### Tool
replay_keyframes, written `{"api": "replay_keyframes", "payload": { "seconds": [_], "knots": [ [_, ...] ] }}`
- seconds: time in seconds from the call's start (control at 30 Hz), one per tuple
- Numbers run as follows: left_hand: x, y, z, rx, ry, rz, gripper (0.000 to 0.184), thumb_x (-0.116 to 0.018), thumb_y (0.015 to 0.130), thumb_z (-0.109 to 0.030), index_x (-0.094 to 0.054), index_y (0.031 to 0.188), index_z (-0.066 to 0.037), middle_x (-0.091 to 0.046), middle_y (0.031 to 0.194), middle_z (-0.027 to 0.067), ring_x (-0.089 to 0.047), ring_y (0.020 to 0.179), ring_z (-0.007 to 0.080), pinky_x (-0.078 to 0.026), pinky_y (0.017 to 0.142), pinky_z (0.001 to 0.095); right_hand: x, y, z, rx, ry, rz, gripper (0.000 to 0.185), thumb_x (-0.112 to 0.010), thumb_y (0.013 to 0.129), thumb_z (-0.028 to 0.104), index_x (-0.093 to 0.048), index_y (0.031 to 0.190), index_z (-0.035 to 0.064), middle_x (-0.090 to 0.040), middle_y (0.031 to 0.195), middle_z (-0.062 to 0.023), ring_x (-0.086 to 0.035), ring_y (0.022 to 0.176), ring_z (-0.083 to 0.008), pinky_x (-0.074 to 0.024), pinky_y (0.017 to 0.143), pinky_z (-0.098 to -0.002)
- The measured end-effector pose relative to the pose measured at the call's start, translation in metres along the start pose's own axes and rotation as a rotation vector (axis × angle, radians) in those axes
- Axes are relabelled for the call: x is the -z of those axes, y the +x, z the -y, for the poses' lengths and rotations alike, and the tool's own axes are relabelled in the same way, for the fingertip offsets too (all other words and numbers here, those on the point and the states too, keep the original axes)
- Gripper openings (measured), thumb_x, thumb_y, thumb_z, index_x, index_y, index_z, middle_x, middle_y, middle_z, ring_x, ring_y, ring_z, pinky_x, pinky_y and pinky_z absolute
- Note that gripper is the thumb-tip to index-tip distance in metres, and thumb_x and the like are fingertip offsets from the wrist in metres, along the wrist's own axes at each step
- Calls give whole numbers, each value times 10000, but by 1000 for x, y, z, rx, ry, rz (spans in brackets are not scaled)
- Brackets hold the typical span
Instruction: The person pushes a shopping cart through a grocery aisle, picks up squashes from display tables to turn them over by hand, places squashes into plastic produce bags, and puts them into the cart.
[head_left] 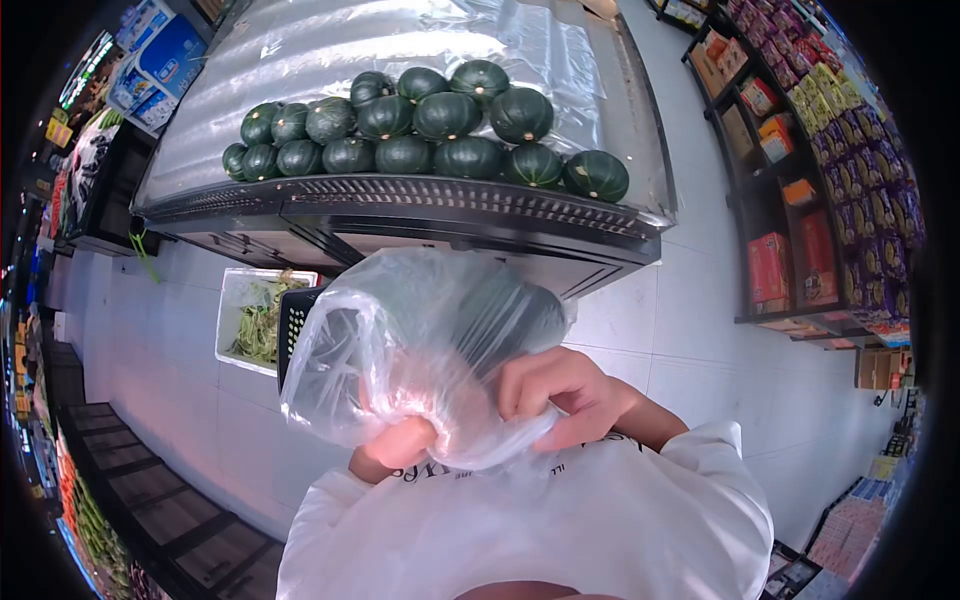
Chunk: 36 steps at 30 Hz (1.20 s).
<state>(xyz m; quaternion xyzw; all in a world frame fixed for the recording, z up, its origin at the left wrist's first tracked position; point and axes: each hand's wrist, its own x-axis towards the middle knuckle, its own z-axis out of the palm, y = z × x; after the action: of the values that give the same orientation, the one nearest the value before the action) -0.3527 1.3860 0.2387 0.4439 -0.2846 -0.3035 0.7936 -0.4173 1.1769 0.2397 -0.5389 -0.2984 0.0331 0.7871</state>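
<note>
A clear plastic bag (345, 310) is held in front of my chest, its film crumpled and partly bunched. My left hand (400, 437) grips the bag's near edge, with the thumb outside and the fingers blurred behind the plastic. On the other side my right hand (565, 390) pinches a gathered part of the same bag between curled fingers and thumb. Through the film at the bag's right side shows a dark green, rounded shape; the plastic hides its details.
Dark green pumpkins (447, 115) stand in rows along the front of a film-covered display stand (300, 45). Below it, a white foam box (232, 315) of leafy greens sits on the floor beside a black crate (292, 318). Shelves of packaged goods (790, 180) line the right.
</note>
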Motion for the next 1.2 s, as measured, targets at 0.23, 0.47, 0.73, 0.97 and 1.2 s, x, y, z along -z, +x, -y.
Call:
{"api": "replay_keyframes", "payload": {
  "seconds": [0.23,0.47,0.73,0.97,1.2],
  "knots": [
    [-53,90,25,35,51,222,179,-474,578,21,-619,678,-8,-598,689,65,-544,599,174,-416,550,303,30,-55,25,78,108,-218,240,-670,768,192,-566,844,-11,-586,829,-79,-552,711,-171,-425,618,-279],
    [-70,133,45,135,-87,260,149,-455,614,45,-586,663,-5,-574,667,77,-511,560,164,-388,509,274,36,-73,37,-71,221,-525,320,-748,734,206,-522,841,6,-575,748,-53,-536,530,-112,-397,471,-224],
    [-43,197,25,-91,-86,382,112,-450,637,46,-548,628,-8,-562,659,78,-489,540,157,-377,495,266,76,8,64,75,-582,-495,395,-850,615,148,-462,634,75,-521,588,-16,-479,458,-101,-341,416,-234],
    [-14,295,-16,-743,-22,521,109,-445,658,47,-514,596,-10,-552,651,78,-470,522,150,-366,482,259,108,105,72,294,-779,-471,242,-695,770,77,-483,654,68,-531,572,-34,-486,457,-146,-347,425,-250],
    [10,334,-68,-557,-185,346,194,-494,689,-19,-384,530,-25,-499,576,75,-406,477,128,-332,446,263,146,177,59,426,-728,-532,225,-587,879,64,-498,677,21,-528,582,-18,-427,510,-55,-342,458,-215]
  ]
}}
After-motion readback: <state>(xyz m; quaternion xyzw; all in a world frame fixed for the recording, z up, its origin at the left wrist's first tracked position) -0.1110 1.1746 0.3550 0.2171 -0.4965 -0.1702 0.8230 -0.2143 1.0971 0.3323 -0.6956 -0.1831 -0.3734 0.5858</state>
